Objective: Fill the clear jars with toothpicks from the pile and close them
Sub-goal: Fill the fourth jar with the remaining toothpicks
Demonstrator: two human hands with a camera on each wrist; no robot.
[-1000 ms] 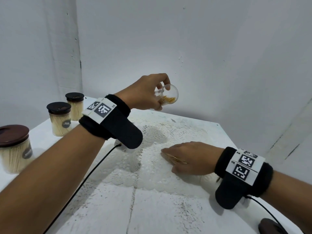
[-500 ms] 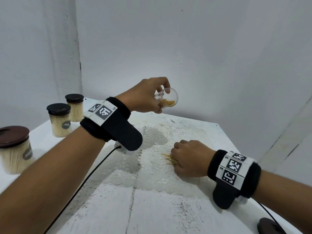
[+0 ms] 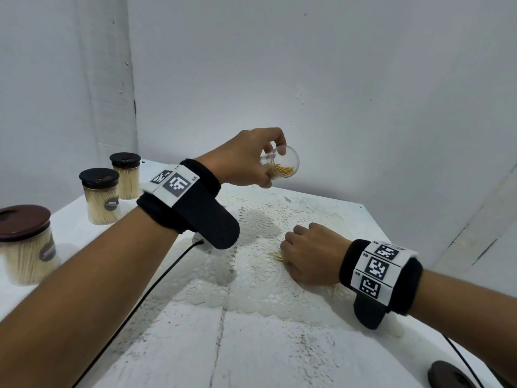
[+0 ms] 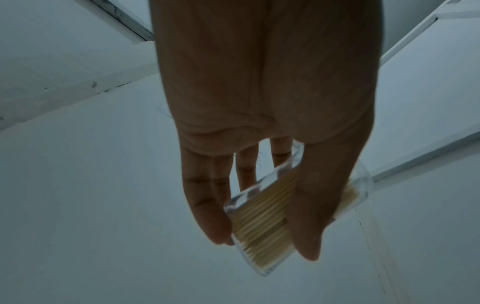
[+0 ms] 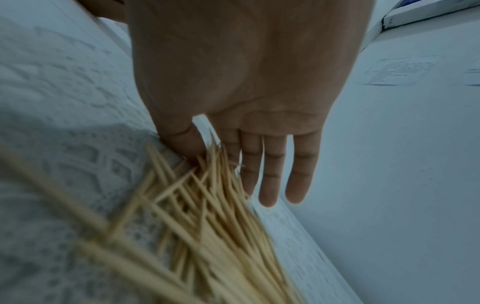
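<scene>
My left hand (image 3: 272,166) grips a small clear jar (image 3: 285,163) in the air above the table's far side. The jar is tilted with its open mouth toward the right and is partly filled with toothpicks. From the left wrist, thumb and fingers clamp the jar (image 4: 262,216) at its sides. My right hand (image 3: 291,247) rests knuckles-up on the lace doily (image 3: 251,275), its fingers curled over a bunch of toothpicks (image 3: 278,256) that pokes out to the left. In the right wrist view the thumb presses the toothpick pile (image 5: 207,216) against the fingers.
Three closed jars full of toothpicks with dark lids stand along the left edge: a near jar (image 3: 25,247), a middle jar (image 3: 99,197) and a far jar (image 3: 126,176). A loose dark lid (image 3: 450,375) lies at the near right. White walls close in behind the table (image 3: 251,345).
My right hand went from lying flat on the pile to curling its fingers around toothpicks. My left hand with the jar has hardly moved.
</scene>
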